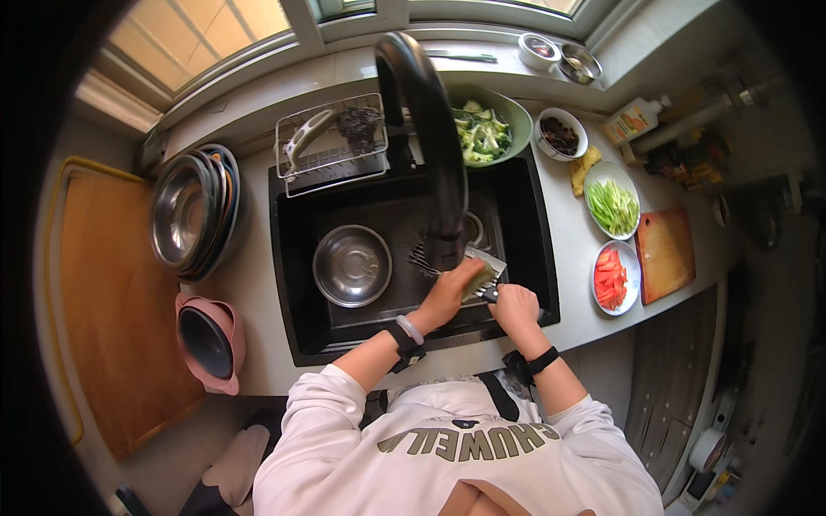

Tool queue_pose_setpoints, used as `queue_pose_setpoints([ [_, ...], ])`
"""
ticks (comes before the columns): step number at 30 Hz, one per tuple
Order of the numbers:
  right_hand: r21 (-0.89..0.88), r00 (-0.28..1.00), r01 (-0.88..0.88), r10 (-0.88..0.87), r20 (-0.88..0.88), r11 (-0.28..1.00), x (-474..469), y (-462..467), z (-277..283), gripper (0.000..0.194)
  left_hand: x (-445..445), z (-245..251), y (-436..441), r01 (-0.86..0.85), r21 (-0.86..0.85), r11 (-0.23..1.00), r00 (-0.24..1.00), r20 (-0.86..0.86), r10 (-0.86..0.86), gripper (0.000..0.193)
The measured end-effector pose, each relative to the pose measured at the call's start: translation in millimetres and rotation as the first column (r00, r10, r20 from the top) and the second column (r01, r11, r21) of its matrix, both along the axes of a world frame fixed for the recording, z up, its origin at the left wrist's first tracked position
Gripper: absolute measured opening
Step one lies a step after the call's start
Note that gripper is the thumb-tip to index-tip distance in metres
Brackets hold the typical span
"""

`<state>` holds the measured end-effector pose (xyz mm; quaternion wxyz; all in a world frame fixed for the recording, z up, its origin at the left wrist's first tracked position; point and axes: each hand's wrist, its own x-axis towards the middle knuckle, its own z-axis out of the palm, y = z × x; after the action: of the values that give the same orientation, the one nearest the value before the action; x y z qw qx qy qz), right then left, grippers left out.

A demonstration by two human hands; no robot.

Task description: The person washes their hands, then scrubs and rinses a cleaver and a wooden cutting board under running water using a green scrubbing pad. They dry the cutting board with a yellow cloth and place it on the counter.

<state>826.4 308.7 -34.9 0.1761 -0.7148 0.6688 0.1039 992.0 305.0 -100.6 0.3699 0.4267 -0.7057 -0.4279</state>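
Note:
Over the right part of the black sink [413, 335], my right hand [518, 311] grips the dark handle of a wide-bladed kitchen knife [493, 263]. My left hand [452, 290] presses a green-yellow scrubbing sponge [479, 280] against the blade. The black faucet [445, 135] arches over the sink, its head just above the blade, and water seems to run there. It hides part of what lies below. A stainless steel bowl [352, 266] sits in the sink to the left of my hands.
Stacked metal basins [184, 209] and a pink basin [235, 322] stand left. Behind the sink are a wire rack [332, 164] and a green bowl of broccoli [519, 119]. At right are bowls of green strips [613, 206] and red pieces [610, 277], beside a wooden cutting board [668, 255].

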Motion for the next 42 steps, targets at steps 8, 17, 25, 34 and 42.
queue_pose_setpoints([
  [8, -0.009, 1.000, 0.017, -0.017, -0.007, 1.000, -16.2, 6.3, 8.5, 0.017, 64.5, -17.1, -34.3, -0.230, 0.207, 0.951, 0.949, 0.265, 0.171, 0.038],
  [17, 0.054, 0.997, 0.049, -0.051, 0.052, 0.997, -11.1, -2.4, -4.9, 0.017, 91.4, 37.1, -142.6, 0.018, 0.061, 0.998, 0.987, 0.159, -0.027, 0.060],
  [25, -0.002, 0.970, 0.076, -0.074, 0.233, 0.997, -15.7, -2.2, -4.8, 0.020, 99.1, 47.3, -168.1, 0.040, 0.155, 0.987, 0.943, 0.322, -0.088, 0.062],
  [34, 0.911, 0.006, 0.076, -0.914, 0.405, 0.405, -30.3, -7.9, -24.8, 0.019, 78.6, 5.5, -125.4, -0.174, 0.406, 0.897, 0.869, -0.365, 0.333, 0.042],
  [42, 0.902, -0.278, -0.395, -0.959, 0.060, 0.171, -32.8, -4.1, -26.5, 0.021, -6.1, 16.8, -18.2, 0.258, 0.169, 0.951, 0.959, -0.165, -0.231, 0.057],
])
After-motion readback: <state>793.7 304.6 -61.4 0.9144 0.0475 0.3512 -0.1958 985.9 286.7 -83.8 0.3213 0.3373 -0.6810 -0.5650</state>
